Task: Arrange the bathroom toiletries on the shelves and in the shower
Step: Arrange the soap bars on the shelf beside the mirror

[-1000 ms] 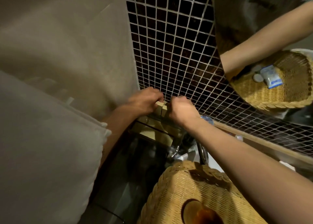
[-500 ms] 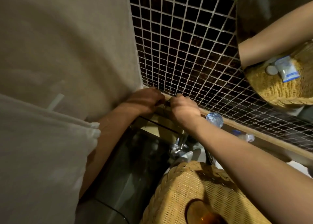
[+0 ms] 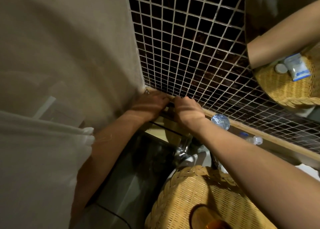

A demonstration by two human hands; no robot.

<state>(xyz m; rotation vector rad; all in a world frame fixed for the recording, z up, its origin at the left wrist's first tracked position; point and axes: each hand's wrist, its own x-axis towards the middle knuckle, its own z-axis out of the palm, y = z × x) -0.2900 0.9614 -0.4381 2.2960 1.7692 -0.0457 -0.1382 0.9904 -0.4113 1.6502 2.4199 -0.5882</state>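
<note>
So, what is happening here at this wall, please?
A person reaches up with both hands to a narrow wooden ledge under the dark mosaic tiles. The left hand and right hand meet near the corner, fingers curled on something small and pale that is mostly hidden. A clear bottle already sits on the ledge beside the right wrist. A wicker basket waits below.

Head camera looks steeply down, near the ledge [image 3: 259, 130]

A home bathroom: dark mosaic wall tiles [image 3: 190, 47], chrome tap [image 3: 181, 150], wicker basket [image 3: 199, 202].
</note>
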